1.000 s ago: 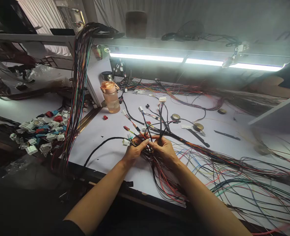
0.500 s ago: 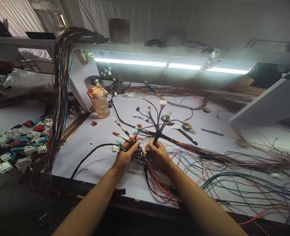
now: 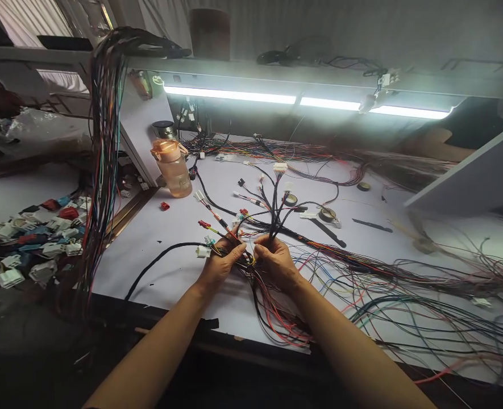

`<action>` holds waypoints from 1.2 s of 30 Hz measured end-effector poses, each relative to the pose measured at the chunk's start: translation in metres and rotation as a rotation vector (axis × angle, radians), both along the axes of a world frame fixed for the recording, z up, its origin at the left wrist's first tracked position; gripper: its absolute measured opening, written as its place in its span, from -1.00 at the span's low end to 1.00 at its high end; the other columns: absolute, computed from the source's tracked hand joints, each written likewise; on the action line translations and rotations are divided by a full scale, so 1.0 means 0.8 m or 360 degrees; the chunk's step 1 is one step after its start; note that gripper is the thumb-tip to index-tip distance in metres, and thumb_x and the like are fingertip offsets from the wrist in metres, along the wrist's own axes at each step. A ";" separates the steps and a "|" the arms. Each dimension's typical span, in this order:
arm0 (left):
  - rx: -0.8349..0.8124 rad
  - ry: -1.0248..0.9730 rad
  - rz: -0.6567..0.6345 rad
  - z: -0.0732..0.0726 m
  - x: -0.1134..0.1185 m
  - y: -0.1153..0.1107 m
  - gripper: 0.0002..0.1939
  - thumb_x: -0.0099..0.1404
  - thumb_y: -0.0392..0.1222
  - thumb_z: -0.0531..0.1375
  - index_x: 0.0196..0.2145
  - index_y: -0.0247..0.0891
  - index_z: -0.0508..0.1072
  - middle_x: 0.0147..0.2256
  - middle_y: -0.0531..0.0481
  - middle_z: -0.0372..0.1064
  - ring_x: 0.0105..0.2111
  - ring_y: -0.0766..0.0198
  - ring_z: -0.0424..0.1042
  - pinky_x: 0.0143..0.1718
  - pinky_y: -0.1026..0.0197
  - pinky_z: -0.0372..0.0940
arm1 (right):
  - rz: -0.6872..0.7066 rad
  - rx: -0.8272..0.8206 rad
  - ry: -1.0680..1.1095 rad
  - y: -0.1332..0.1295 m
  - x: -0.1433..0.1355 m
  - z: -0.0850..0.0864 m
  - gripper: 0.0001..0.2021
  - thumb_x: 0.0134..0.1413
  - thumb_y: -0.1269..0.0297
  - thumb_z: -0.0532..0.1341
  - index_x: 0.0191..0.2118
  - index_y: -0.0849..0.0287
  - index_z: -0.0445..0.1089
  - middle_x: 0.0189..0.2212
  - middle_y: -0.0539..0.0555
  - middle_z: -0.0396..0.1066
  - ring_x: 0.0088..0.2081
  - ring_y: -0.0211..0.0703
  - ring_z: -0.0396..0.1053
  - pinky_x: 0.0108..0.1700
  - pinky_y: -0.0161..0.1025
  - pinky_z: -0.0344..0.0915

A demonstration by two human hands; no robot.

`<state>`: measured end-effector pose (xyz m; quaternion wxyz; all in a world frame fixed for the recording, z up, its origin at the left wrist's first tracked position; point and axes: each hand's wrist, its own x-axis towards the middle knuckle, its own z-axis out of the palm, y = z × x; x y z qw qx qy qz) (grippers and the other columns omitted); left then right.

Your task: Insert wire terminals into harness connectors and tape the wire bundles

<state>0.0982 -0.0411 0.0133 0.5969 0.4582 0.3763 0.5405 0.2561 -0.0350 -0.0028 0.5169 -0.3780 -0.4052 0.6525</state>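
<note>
My left hand (image 3: 220, 262) is closed around a bunch of wire harness branches, whose red connector (image 3: 204, 225) and white connector (image 3: 202, 251) stick out to its left. Close beside it, my right hand (image 3: 277, 262) grips the black-wrapped branches (image 3: 273, 218) of the same harness. These fan out upward, one of them ending in a wide white connector (image 3: 280, 167). Below both hands, loose red and black wires (image 3: 272, 318) hang from the joint toward the table's front edge. The fingers partly hide where the branches meet.
A peach-coloured water bottle (image 3: 173, 167) stands at the back left. Rolls of tape (image 3: 327, 215) and a dark flat strip (image 3: 328, 232) lie behind the harness. Loose connectors (image 3: 25, 244) are heaped at left, wires (image 3: 425, 324) spread at right. Beyond the panel shows another person's arm (image 3: 430, 145).
The camera view has shifted slightly. My two hands keep hold of the harness, and my right fingers and thumb have moved slightly on the branches.
</note>
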 end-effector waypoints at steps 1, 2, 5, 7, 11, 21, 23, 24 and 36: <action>0.0014 0.0009 -0.0006 0.001 0.000 0.000 -0.49 0.21 -0.17 0.29 0.12 -0.14 0.40 -0.04 -0.06 0.48 0.07 0.08 0.37 0.14 0.05 0.20 | -0.0008 -0.0008 -0.0021 0.000 0.000 0.000 -0.67 -0.17 0.07 0.43 -0.32 0.13 0.41 -0.57 -0.09 0.31 -0.55 -0.33 0.19 -0.47 -0.32 0.15; 0.0023 0.0012 -0.0014 0.001 0.000 0.000 -0.49 0.21 -0.17 0.29 0.13 -0.14 0.39 -0.03 -0.07 0.48 0.09 0.06 0.35 0.15 0.04 0.19 | -0.0014 -0.0015 -0.0041 0.000 0.001 0.001 -0.67 -0.17 0.08 0.43 -0.30 0.13 0.43 -0.56 -0.08 0.33 -0.55 -0.33 0.20 -0.47 -0.32 0.15; 0.0026 0.0017 -0.0021 0.001 0.000 0.000 -0.50 0.20 -0.18 0.29 0.12 -0.13 0.40 -0.03 -0.06 0.48 0.10 0.06 0.35 0.17 0.03 0.15 | -0.0005 -0.0031 -0.0092 -0.001 0.002 0.003 -0.65 -0.17 0.10 0.43 -0.23 0.13 0.47 -0.49 -0.05 0.39 -0.49 -0.32 0.26 -0.41 -0.31 0.20; 0.0038 0.0022 -0.0011 -0.001 0.001 0.000 -0.52 0.20 -0.17 0.29 0.10 -0.12 0.42 -0.02 -0.05 0.48 0.07 0.09 0.37 0.19 0.04 0.13 | 0.0026 -0.0037 -0.0115 -0.001 0.003 0.006 -0.64 -0.16 0.11 0.43 -0.19 0.12 0.48 -0.39 -0.02 0.45 -0.42 -0.28 0.33 -0.34 -0.28 0.26; 0.0062 0.0072 -0.0023 -0.003 0.000 0.000 -0.55 0.23 -0.14 0.26 0.09 -0.13 0.43 0.02 -0.05 0.44 0.11 0.10 0.33 0.21 0.05 0.09 | 0.0115 -0.0032 -0.0136 0.000 -0.001 0.011 -0.63 -0.14 0.12 0.42 -0.16 0.12 0.49 -0.25 0.03 0.49 -0.29 -0.20 0.41 -0.19 -0.22 0.31; 0.0061 0.0062 0.0014 0.002 0.002 -0.001 -0.61 0.20 -0.14 0.29 0.00 -0.17 0.48 -0.16 -0.05 0.48 -0.05 0.16 0.40 0.10 0.11 0.19 | 0.0275 -0.0019 -0.0074 0.002 -0.007 0.020 -0.61 -0.23 0.15 0.45 -0.21 0.13 0.48 -0.27 0.02 0.48 -0.25 -0.19 0.39 -0.13 -0.20 0.31; 0.0032 0.0013 0.0052 0.001 0.002 -0.001 -0.56 0.19 -0.17 0.30 0.04 -0.16 0.45 -0.23 0.01 0.45 -0.15 0.23 0.42 0.02 0.17 0.24 | 0.0272 -0.0037 -0.0044 -0.001 -0.007 0.021 -0.66 -0.22 0.15 0.45 -0.28 0.15 0.46 -0.33 0.01 0.45 -0.31 -0.22 0.37 -0.20 -0.23 0.31; 0.0011 -0.0018 0.0074 0.001 0.002 -0.001 -0.52 0.18 -0.18 0.30 0.08 -0.15 0.42 -0.27 0.03 0.43 -0.20 0.26 0.42 -0.02 0.19 0.26 | 0.0259 -0.0044 -0.0035 -0.002 -0.007 0.022 -0.68 -0.21 0.14 0.44 -0.32 0.16 0.43 -0.38 -0.01 0.43 -0.35 -0.24 0.35 -0.25 -0.26 0.30; -0.0060 -0.0192 0.0164 0.000 0.003 -0.003 -0.44 0.14 -0.28 0.32 0.11 -0.10 0.39 -0.35 0.12 0.31 -0.36 0.40 0.35 -0.19 0.31 0.30 | 0.0048 0.0022 -0.0058 0.000 -0.008 0.005 -0.64 -0.10 -0.01 0.37 -0.34 0.16 0.34 -0.49 -0.06 0.32 -0.48 -0.33 0.24 -0.39 -0.32 0.21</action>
